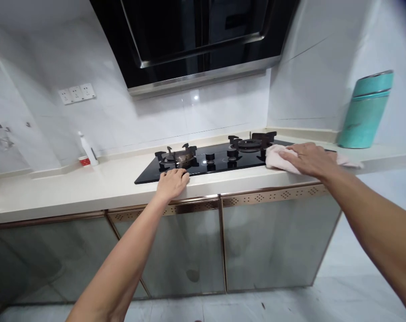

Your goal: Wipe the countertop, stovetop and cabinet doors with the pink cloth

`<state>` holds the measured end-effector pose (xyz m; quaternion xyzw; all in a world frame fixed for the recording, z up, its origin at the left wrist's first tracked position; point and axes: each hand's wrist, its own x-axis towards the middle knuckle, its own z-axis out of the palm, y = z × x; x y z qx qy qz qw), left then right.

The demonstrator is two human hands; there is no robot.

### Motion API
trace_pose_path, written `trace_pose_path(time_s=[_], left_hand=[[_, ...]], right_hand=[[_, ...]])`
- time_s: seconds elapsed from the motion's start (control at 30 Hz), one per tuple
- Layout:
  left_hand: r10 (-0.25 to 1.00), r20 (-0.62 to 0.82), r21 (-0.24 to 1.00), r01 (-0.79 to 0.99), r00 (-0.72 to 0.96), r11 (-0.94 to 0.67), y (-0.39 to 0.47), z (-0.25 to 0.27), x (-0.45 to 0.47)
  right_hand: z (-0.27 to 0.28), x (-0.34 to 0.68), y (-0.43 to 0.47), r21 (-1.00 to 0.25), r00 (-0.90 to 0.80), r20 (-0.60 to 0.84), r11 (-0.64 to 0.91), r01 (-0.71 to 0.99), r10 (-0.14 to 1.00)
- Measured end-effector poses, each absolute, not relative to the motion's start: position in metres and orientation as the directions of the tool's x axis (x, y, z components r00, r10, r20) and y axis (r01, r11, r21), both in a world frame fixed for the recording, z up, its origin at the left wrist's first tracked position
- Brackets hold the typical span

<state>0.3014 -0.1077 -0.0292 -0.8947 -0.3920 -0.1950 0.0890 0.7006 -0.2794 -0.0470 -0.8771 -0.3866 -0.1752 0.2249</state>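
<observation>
My left hand [172, 183] rests on the counter's front edge, its fingertips at the front rim of the black glass gas hob [219, 165]. Its fingers are slightly bent and hold nothing. A pale pink cloth [277, 157] lies bunched under my right hand [306, 158], which grips and presses it at the hob's right end. Part of the cloth trails out to the right across the counter. Two burners with black pan supports, the left burner [183, 155] and the right burner [250, 144], stand on the hob, with two black knobs between them.
A dark range hood [203, 40] hangs above the hob. On the right of the counter [72, 190] stands a turquoise container [366, 112]. A white spray bottle [89, 150] and a small red-and-white item [84, 161] stand at left, below wall sockets [77, 93]. Glass-fronted cabinets [273, 241] are underneath.
</observation>
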Motion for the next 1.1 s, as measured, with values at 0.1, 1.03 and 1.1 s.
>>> trace_pose_path(time_s=[0.1,1.03,1.1], left_hand=[[0.683,0.409,0.014,0.744,0.606,-0.668,-0.105,-0.028,0.304],[0.689,0.382,0.048,0.731,0.616,-0.68,-0.107,-0.022,0.298],[0.694,0.388,0.049,0.738,0.606,-0.673,-0.107,-0.023,0.299]], right_hand=[[-0.046,0.685,-0.284,-0.325,0.672,0.45,-0.593,0.737,0.589],[-0.083,0.692,-0.305,0.059,-0.042,0.682,0.002,0.998,0.73],[-0.084,0.735,-0.327,0.02,0.114,0.661,-0.17,0.985,0.741]])
